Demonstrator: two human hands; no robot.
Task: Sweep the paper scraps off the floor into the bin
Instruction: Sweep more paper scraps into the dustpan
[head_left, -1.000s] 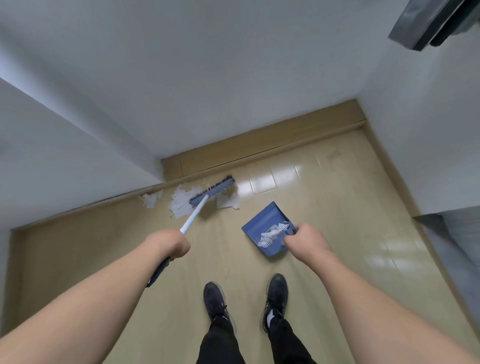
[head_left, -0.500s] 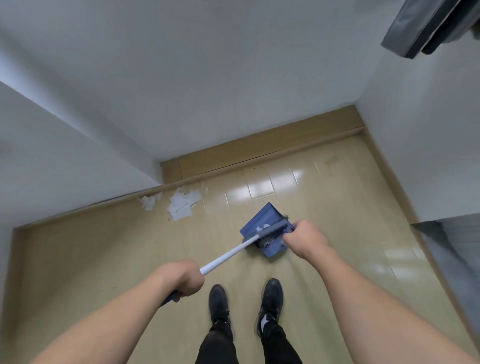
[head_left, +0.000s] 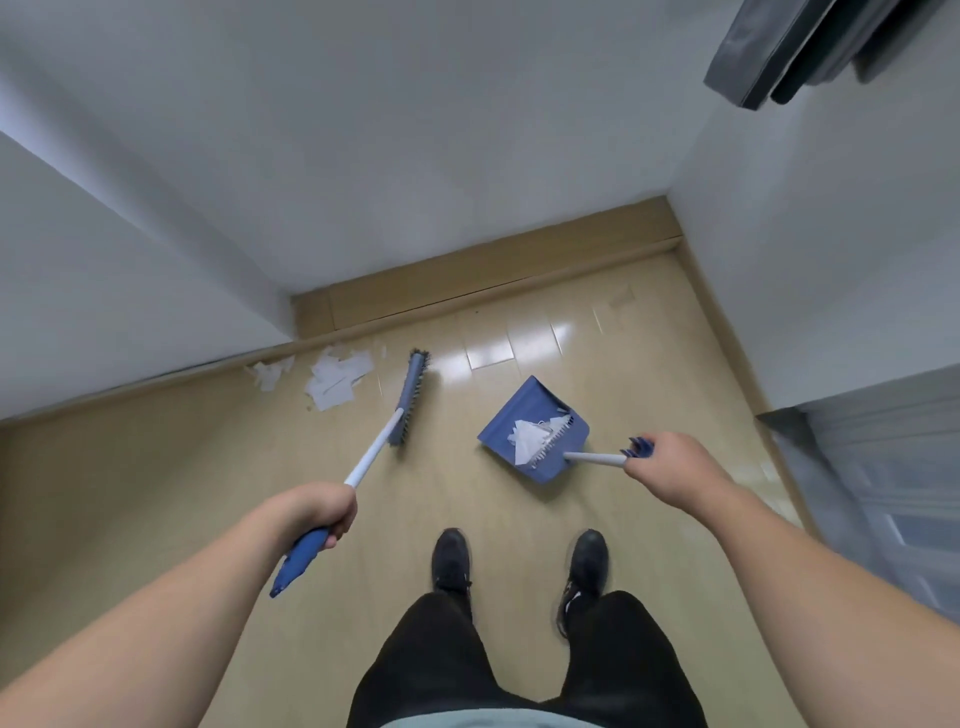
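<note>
Against the far skirting, scraps lie beyond the left hand, which grips the broom. Right hand grips the dustpan, holding more scraps.

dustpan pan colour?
Blue: the blue plastic dustpan on the floor holds white paper scraps. Head view, the only one.

Floor: glossy beige tile, bright reflections of light near the far end. Wooden skirting runs along the base of the white walls. Left wall steps forward at a corner. Grey panelled door at right. Dark fixture at upper right, blurred.
</note>
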